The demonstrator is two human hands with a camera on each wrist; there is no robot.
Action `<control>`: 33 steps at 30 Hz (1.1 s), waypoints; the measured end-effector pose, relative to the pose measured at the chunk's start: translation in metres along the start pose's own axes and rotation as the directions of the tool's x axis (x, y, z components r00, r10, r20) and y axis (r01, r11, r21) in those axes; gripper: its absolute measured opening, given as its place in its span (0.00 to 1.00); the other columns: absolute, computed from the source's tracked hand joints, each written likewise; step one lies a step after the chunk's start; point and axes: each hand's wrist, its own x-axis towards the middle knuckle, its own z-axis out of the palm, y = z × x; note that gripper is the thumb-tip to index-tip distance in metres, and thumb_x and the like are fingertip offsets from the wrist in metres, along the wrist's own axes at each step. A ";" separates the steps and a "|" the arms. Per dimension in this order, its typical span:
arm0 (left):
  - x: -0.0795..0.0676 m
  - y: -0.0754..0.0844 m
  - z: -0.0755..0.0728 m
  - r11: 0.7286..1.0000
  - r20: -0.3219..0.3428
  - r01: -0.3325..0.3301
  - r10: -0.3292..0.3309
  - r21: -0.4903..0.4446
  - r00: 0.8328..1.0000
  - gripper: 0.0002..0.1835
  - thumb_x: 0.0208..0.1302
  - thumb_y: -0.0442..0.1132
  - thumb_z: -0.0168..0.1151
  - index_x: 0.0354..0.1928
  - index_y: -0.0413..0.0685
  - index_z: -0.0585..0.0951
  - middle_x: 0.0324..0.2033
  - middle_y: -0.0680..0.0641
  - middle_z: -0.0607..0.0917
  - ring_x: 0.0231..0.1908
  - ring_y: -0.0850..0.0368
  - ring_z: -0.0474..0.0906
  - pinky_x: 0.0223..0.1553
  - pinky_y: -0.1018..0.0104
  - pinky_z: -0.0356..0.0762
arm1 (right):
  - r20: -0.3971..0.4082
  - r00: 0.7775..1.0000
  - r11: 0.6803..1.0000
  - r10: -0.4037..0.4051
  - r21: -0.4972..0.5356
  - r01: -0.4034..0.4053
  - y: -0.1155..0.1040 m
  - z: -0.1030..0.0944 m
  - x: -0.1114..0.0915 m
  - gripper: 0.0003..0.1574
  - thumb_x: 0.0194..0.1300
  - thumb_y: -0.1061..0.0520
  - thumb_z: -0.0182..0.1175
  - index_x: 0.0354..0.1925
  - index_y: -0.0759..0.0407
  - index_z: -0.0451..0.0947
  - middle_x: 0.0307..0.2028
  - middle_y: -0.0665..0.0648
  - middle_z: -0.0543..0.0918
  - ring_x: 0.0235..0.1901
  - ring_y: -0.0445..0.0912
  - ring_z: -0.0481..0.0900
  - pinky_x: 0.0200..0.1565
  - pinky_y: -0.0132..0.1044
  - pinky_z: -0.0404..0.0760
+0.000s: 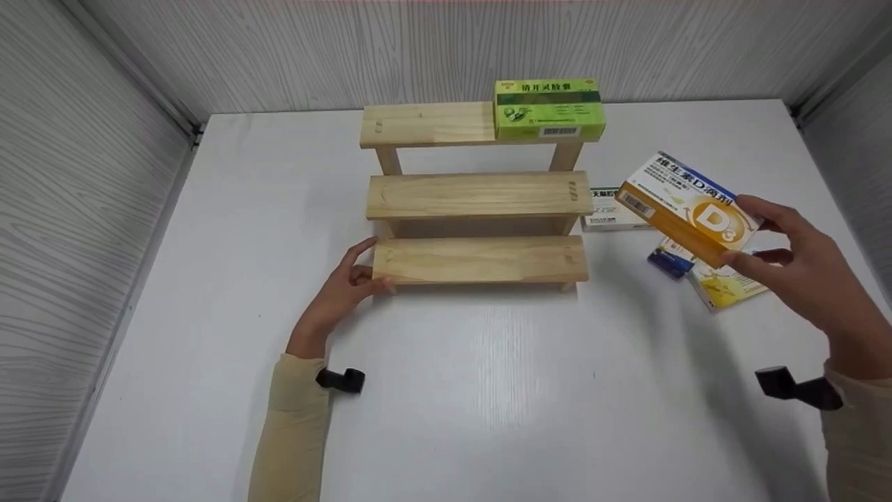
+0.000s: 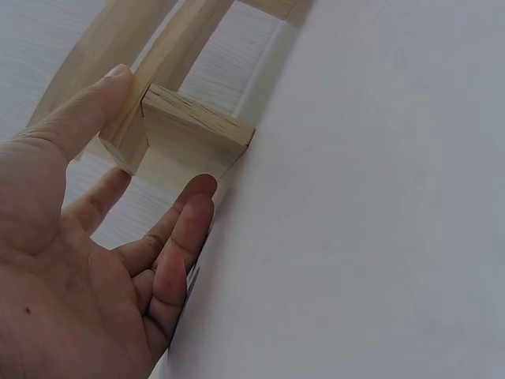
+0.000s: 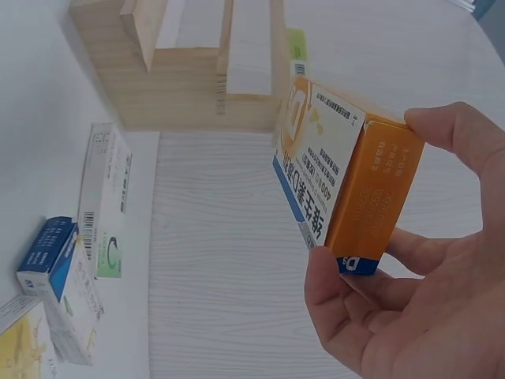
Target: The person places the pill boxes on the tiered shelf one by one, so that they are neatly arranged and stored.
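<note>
My right hand [image 1: 815, 272] grips a white and orange vitamin D drops box [image 1: 686, 209] in the air, right of a three-step wooden rack [image 1: 481, 261]. Thumb and fingers hold the box by its edges in the right wrist view, where its orange end [image 3: 375, 197] faces the camera. At the rack's left side, my left hand [image 1: 341, 289] holds the end of the lowest step between thumb and index finger. The left wrist view shows the thumb [image 2: 99, 110] on the step's edge; the other fingers curl beside the leg. A green medicine box [image 1: 550, 111] stands on the top step's right end.
On the white table [image 1: 446, 390], right of the rack, lie a white and green box [image 1: 613, 217], a blue-ended box [image 1: 670, 261] and a yellow and white box [image 1: 728, 286], partly hidden by the held box and hand. Wood-grain panels [image 1: 313, 56] enclose the back and sides.
</note>
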 end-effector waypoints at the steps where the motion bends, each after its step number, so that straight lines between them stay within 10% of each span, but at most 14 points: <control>1: 0.000 0.000 0.000 1.000 -0.001 0.005 -0.005 0.004 1.000 0.42 0.64 0.44 0.64 0.75 0.64 0.52 0.45 0.41 0.83 0.45 0.57 0.77 0.53 0.63 0.67 | -0.007 1.000 1.000 -0.008 0.008 0.008 -0.003 -0.001 0.001 0.44 0.68 0.52 0.59 0.75 0.47 0.51 0.66 0.66 0.59 0.54 0.40 0.57 0.41 0.08 0.60; 10: 0.001 0.001 0.002 1.000 -0.013 0.022 -0.022 0.009 1.000 0.41 0.65 0.42 0.63 0.75 0.65 0.53 0.48 0.38 0.82 0.45 0.55 0.77 0.52 0.62 0.67 | -0.059 0.988 0.985 -0.145 0.088 0.150 -0.038 -0.004 0.016 0.43 0.65 0.60 0.61 0.73 0.47 0.56 0.67 0.61 0.62 0.53 0.35 0.60 0.44 0.11 0.65; 20: -0.001 -0.001 0.002 1.000 -0.019 0.010 -0.009 0.010 1.000 0.39 0.67 0.41 0.61 0.75 0.63 0.54 0.45 0.40 0.83 0.43 0.58 0.77 0.52 0.64 0.68 | -0.001 0.920 0.915 -0.393 0.096 0.391 -0.088 0.012 0.030 0.45 0.60 0.65 0.65 0.71 0.48 0.60 0.67 0.56 0.66 0.57 0.32 0.60 0.48 0.22 0.63; 33: -0.001 0.002 0.000 1.000 -0.008 -0.007 0.007 -0.022 1.000 0.40 0.65 0.39 0.62 0.75 0.62 0.54 0.42 0.43 0.82 0.42 0.58 0.77 0.51 0.64 0.69 | 0.127 0.898 0.903 -0.420 0.150 0.401 -0.136 0.052 0.055 0.43 0.61 0.58 0.65 0.71 0.48 0.60 0.69 0.55 0.65 0.60 0.51 0.63 0.54 0.42 0.62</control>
